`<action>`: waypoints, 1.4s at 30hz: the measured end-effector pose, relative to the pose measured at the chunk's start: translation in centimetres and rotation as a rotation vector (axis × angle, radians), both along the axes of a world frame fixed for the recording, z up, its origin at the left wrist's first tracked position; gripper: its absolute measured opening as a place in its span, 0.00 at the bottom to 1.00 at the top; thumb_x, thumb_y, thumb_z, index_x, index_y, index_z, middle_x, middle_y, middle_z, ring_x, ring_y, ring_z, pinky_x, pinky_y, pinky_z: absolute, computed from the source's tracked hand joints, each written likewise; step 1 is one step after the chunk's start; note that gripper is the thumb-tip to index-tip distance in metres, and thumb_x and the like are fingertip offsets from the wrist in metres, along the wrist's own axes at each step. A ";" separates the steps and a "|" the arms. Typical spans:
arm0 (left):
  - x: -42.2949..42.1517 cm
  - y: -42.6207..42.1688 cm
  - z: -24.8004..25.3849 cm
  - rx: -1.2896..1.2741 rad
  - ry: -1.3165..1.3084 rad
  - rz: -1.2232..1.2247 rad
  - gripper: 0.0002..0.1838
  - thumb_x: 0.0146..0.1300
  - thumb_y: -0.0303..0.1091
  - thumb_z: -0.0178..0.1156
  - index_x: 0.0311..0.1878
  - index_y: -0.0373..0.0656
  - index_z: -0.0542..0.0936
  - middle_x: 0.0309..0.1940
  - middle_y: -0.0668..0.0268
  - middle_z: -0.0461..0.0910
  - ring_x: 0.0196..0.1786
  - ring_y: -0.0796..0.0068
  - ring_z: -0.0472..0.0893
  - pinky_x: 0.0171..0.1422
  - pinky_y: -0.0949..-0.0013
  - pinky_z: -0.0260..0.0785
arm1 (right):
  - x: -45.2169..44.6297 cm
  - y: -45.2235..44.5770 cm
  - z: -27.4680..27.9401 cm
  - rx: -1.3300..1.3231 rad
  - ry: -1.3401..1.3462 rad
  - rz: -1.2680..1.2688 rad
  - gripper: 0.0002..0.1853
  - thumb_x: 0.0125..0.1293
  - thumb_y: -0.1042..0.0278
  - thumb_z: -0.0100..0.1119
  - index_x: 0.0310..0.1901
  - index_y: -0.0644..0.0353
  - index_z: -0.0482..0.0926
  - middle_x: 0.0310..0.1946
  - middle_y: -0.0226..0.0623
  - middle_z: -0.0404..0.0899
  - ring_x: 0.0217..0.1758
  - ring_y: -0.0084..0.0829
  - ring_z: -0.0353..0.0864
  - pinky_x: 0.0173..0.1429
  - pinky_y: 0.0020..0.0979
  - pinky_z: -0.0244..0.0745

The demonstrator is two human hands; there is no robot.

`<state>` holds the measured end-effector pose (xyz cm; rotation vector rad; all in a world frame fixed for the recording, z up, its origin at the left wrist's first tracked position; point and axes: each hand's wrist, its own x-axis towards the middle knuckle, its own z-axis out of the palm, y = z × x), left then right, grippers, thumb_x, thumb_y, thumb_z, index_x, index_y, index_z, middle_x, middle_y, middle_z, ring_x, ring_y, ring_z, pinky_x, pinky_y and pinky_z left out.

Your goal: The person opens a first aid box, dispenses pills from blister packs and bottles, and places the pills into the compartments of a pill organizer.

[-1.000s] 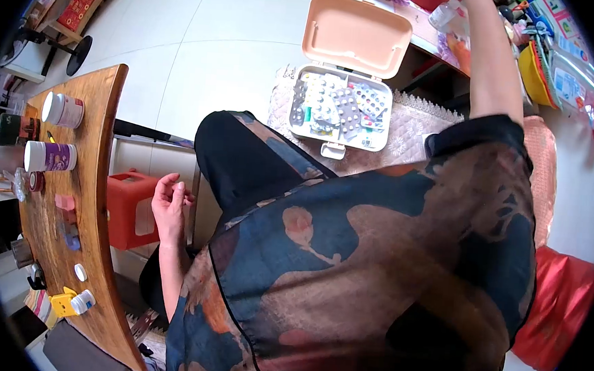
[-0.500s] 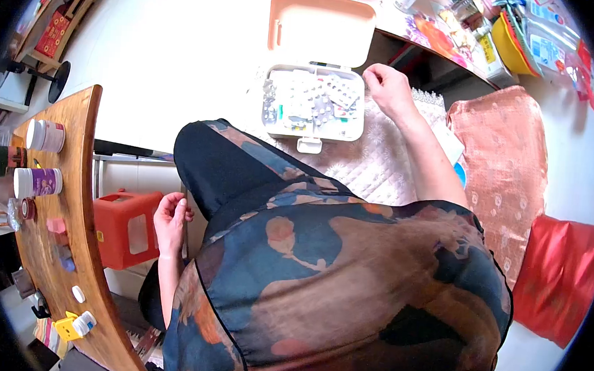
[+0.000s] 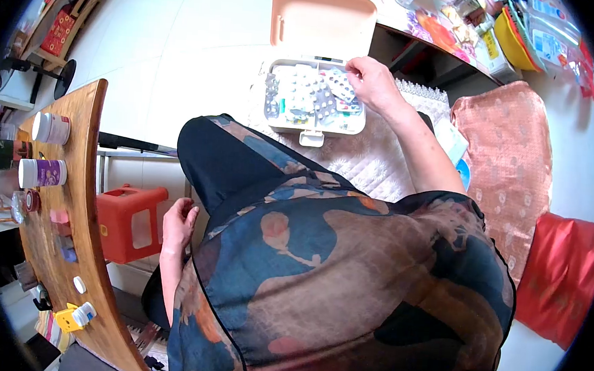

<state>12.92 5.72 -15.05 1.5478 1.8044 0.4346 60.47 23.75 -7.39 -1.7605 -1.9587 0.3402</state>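
Right hand (image 3: 376, 88) had moved in over the far right corner of the medicine box (image 3: 351, 128), bringing blister packs (image 3: 324, 104) within reach; couldn't tell its grip. Left hand (image 3: 180, 220) hung loosely open.

Has R hand (image 3: 374, 85) at far-R corner of open pill box (image 3: 347, 127) w/ blister pks (image 3: 303, 90) inside, L hand (image 3: 180, 222) loose nr red stool (image 3: 118, 215).
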 end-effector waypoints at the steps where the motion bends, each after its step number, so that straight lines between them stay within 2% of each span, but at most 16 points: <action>1: 0.1 0.0 0.2 0.021 0.047 -0.068 0.13 0.63 0.30 0.62 0.47 0.33 0.77 0.37 0.56 0.84 0.39 0.70 0.83 0.45 0.69 0.74 | -0.2 0.0 0.0 0.007 -0.003 0.014 0.09 0.60 0.69 0.56 0.40 0.61 0.81 0.40 0.47 0.81 0.45 0.47 0.80 0.51 0.42 0.75; 6: 1.0 0.0 0.7 0.003 0.050 -0.076 0.13 0.62 0.30 0.63 0.46 0.32 0.77 0.35 0.53 0.83 0.38 0.66 0.83 0.45 0.67 0.74 | -1.2 0.0 0.6 0.006 -0.001 0.064 0.10 0.60 0.71 0.56 0.43 0.61 0.80 0.42 0.46 0.79 0.48 0.47 0.79 0.54 0.41 0.74; 8: 1.1 0.2 1.0 -0.037 0.069 -0.069 0.14 0.60 0.31 0.63 0.48 0.35 0.78 0.36 0.52 0.83 0.40 0.59 0.84 0.48 0.64 0.74 | -1.7 0.3 0.3 0.071 0.009 0.153 0.11 0.59 0.74 0.55 0.43 0.64 0.79 0.42 0.46 0.79 0.46 0.44 0.80 0.53 0.38 0.75; 11: 1.1 0.3 1.2 0.018 0.118 -0.126 0.13 0.62 0.30 0.63 0.47 0.32 0.77 0.36 0.52 0.83 0.39 0.65 0.84 0.45 0.66 0.74 | -2.7 0.9 0.2 0.116 -0.007 0.271 0.12 0.59 0.74 0.55 0.44 0.62 0.80 0.43 0.44 0.78 0.49 0.43 0.79 0.55 0.37 0.74; 14: 0.9 0.3 1.2 -0.003 0.128 -0.108 0.13 0.62 0.30 0.62 0.47 0.33 0.78 0.37 0.52 0.83 0.39 0.63 0.84 0.46 0.67 0.74 | -4.3 1.2 0.0 0.125 0.031 0.387 0.13 0.59 0.72 0.57 0.46 0.60 0.80 0.43 0.42 0.78 0.51 0.42 0.77 0.57 0.37 0.73; 15: 0.7 0.2 0.9 -0.004 0.131 -0.103 0.13 0.62 0.30 0.62 0.47 0.33 0.78 0.37 0.52 0.83 0.39 0.63 0.84 0.46 0.67 0.74 | -4.7 1.5 -0.6 0.116 -0.012 0.446 0.14 0.58 0.71 0.60 0.47 0.58 0.80 0.47 0.41 0.77 0.55 0.43 0.75 0.60 0.39 0.71; 16: 0.6 0.2 0.6 -0.002 0.093 -0.084 0.14 0.61 0.31 0.63 0.47 0.34 0.78 0.34 0.52 0.83 0.38 0.60 0.83 0.45 0.65 0.74 | -5.2 1.4 -0.5 0.116 -0.010 0.451 0.14 0.58 0.71 0.60 0.47 0.58 0.80 0.47 0.41 0.77 0.55 0.43 0.75 0.60 0.39 0.71; 18: 0.3 0.0 0.2 -0.002 0.057 -0.058 0.14 0.59 0.31 0.64 0.47 0.36 0.79 0.32 0.53 0.82 0.36 0.58 0.83 0.44 0.63 0.74 | -6.0 1.0 -0.3 0.061 -0.191 0.522 0.15 0.57 0.69 0.62 0.47 0.56 0.80 0.53 0.42 0.73 0.60 0.43 0.71 0.64 0.42 0.67; 19: 0.3 0.0 0.2 0.016 0.076 -0.078 0.14 0.59 0.31 0.64 0.47 0.36 0.79 0.32 0.53 0.82 0.36 0.57 0.82 0.43 0.63 0.74 | -6.0 1.1 -0.5 -0.017 -0.226 0.536 0.15 0.57 0.67 0.62 0.48 0.54 0.81 0.59 0.43 0.70 0.64 0.43 0.67 0.66 0.45 0.63; 23: -0.1 0.0 -0.1 0.037 0.063 -0.087 0.15 0.58 0.31 0.64 0.47 0.35 0.78 0.33 0.53 0.82 0.37 0.57 0.82 0.44 0.62 0.74 | -5.8 1.6 0.0 -0.096 -0.426 0.415 0.17 0.57 0.66 0.62 0.49 0.54 0.81 0.62 0.44 0.68 0.68 0.43 0.64 0.67 0.48 0.60; 28: 0.0 0.2 -0.1 0.027 0.119 -0.092 0.15 0.58 0.30 0.64 0.47 0.35 0.78 0.33 0.52 0.82 0.37 0.55 0.82 0.44 0.61 0.74 | -5.7 2.4 -0.4 -0.024 -0.417 0.374 0.15 0.57 0.65 0.59 0.46 0.53 0.83 0.59 0.42 0.72 0.64 0.42 0.69 0.62 0.48 0.64; 34: 0.9 0.4 1.0 0.050 0.119 -0.123 0.14 0.58 0.30 0.64 0.47 0.35 0.78 0.33 0.52 0.82 0.38 0.55 0.82 0.45 0.61 0.74 | -8.1 2.7 0.4 -0.029 -0.481 0.631 0.19 0.61 0.65 0.58 0.55 0.50 0.79 0.63 0.37 0.69 0.68 0.39 0.64 0.65 0.49 0.62; 36: 0.9 0.3 1.1 0.052 0.116 -0.112 0.14 0.58 0.30 0.64 0.46 0.35 0.78 0.33 0.52 0.82 0.38 0.55 0.82 0.45 0.61 0.74 | -8.7 2.9 0.3 -0.093 -0.645 0.668 0.21 0.61 0.67 0.59 0.58 0.48 0.76 0.65 0.35 0.67 0.70 0.38 0.61 0.67 0.50 0.60; 40: 0.6 0.3 0.9 0.020 0.119 -0.103 0.14 0.58 0.30 0.64 0.47 0.35 0.78 0.33 0.52 0.82 0.39 0.55 0.83 0.45 0.60 0.74 | -8.9 4.0 0.7 -0.159 -0.620 0.730 0.17 0.60 0.70 0.61 0.52 0.51 0.79 0.66 0.35 0.67 0.71 0.37 0.61 0.67 0.50 0.61; 41: 0.6 0.3 0.8 0.006 0.117 -0.094 0.14 0.58 0.30 0.64 0.47 0.35 0.78 0.33 0.52 0.82 0.39 0.55 0.83 0.45 0.60 0.74 | -8.7 4.1 0.8 -0.087 -0.600 0.737 0.14 0.57 0.72 0.63 0.46 0.55 0.80 0.65 0.36 0.68 0.70 0.37 0.62 0.67 0.47 0.63; 42: 0.5 0.3 0.8 0.004 0.117 -0.091 0.14 0.58 0.30 0.64 0.47 0.35 0.78 0.33 0.52 0.82 0.39 0.55 0.83 0.45 0.60 0.74 | -8.5 4.4 0.9 -0.088 -0.600 0.740 0.14 0.57 0.72 0.63 0.46 0.55 0.80 0.65 0.36 0.68 0.70 0.37 0.62 0.67 0.47 0.63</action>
